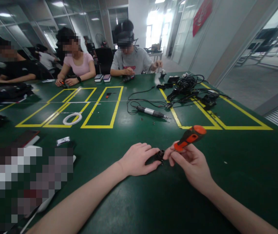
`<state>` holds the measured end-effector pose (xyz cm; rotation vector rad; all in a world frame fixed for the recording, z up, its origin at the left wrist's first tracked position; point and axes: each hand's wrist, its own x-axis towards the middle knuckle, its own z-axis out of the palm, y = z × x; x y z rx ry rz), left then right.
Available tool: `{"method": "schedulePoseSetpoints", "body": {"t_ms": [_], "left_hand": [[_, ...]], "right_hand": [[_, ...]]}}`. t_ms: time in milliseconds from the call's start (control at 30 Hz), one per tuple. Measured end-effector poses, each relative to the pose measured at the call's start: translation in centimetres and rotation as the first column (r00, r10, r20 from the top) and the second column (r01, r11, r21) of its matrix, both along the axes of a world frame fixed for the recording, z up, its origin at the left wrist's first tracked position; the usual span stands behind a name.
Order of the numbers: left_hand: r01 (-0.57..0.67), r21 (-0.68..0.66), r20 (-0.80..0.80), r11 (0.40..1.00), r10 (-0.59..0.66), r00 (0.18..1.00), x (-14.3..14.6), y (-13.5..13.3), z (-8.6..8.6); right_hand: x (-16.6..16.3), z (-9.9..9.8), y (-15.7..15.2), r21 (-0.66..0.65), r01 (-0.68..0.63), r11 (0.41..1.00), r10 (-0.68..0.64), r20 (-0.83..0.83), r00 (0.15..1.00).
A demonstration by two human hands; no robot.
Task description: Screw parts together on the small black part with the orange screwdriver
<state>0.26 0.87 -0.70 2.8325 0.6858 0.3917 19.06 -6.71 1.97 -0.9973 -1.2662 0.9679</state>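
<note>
My left hand (139,159) rests on the green table (134,201), its fingers closed on a small black part (160,155). My right hand (192,162) grips an orange-and-black screwdriver (190,137) by the handle, which tilts up to the right. Its tip points down toward the black part and is hidden behind my fingers. Both hands meet at the part near the table's front middle.
An electric screwdriver (151,112) with its cord lies beyond my hands. A tangle of black cables (190,89) sits at the back right. Yellow tape boxes (102,107) and a white ring (72,118) mark the table. Phones lie left. Three people sit across.
</note>
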Motion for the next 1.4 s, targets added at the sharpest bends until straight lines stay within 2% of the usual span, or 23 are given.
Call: {"method": "schedulePoseSetpoints", "body": {"t_ms": [200,400,567,833,1067,1267,1400], "left_hand": [[0.006,0.019,0.009,1.0,-0.007,1.0,-0.01,0.02,-0.1],[-0.001,0.005,-0.003,1.0,0.001,1.0,0.01,0.01,-0.15],[0.0,0.005,0.006,1.0,0.0,1.0,0.0,-0.02,-0.13],[0.007,0.008,0.003,1.0,-0.007,1.0,0.02,-0.03,-0.03],[0.008,0.009,0.021,1.0,-0.008,1.0,-0.01,0.03,-0.12],[0.001,0.023,0.012,1.0,-0.002,1.0,0.01,0.02,-0.08],[0.003,0.031,0.02,1.0,-0.004,1.0,0.01,-0.03,-0.07]], "right_hand": [[0.25,-0.05,0.02,0.017,0.003,1.0,-0.005,0.085,0.996],[0.04,-0.11,0.09,0.032,-0.007,0.999,0.007,0.005,1.0],[0.0,0.08,0.0,-0.012,0.009,1.0,-0.008,0.068,0.998],[0.07,-0.43,0.1,0.047,0.006,0.999,-0.009,0.061,0.998],[-0.07,-0.5,0.08,0.029,0.074,0.997,-0.074,0.0,0.997],[0.55,-0.23,0.23,0.051,0.083,0.995,-0.087,0.092,0.992],[0.58,0.03,0.09,0.042,0.007,0.999,-0.012,0.113,0.994]]}}
